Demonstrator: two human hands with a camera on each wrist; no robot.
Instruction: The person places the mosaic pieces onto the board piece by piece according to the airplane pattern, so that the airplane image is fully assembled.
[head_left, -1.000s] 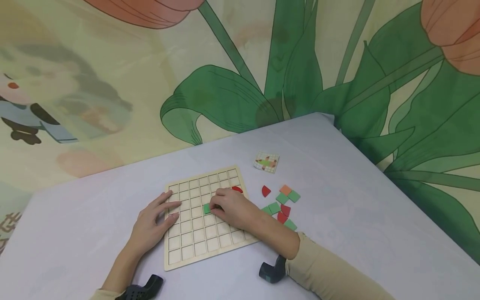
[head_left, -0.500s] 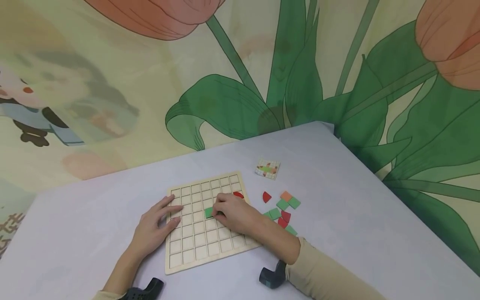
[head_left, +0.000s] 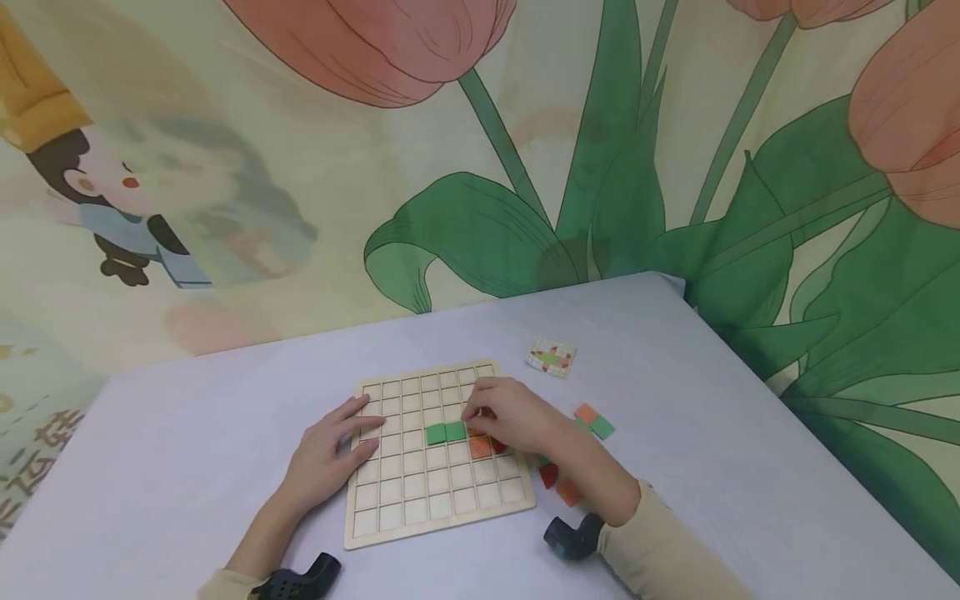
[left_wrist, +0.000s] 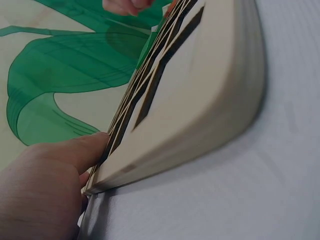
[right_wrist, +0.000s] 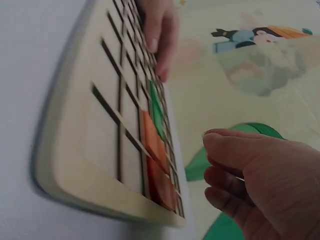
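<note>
White table (head_left: pixel 187 467) bore gridded board (head_left: pixel 414 486). Left hand (head_left: pixel 326 447) rested on its nine o'clock edge, fingers spread. Right hand (head_left: pixel 519 414) was over two, fingers curled; couldn't tell whether it held anything. Green tiles (head_left: pixel 436 434) sat near centre, orange tile (head_left: pixel 479 448) toward three.

board (head_left: pixel 414 487) partly hidden behind right hand (head_left: pixel 516 414)

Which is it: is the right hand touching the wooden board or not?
Apart. The right wrist view shows it: patterned backdrop is visible in the gap between the right hand and the wooden board.
</note>
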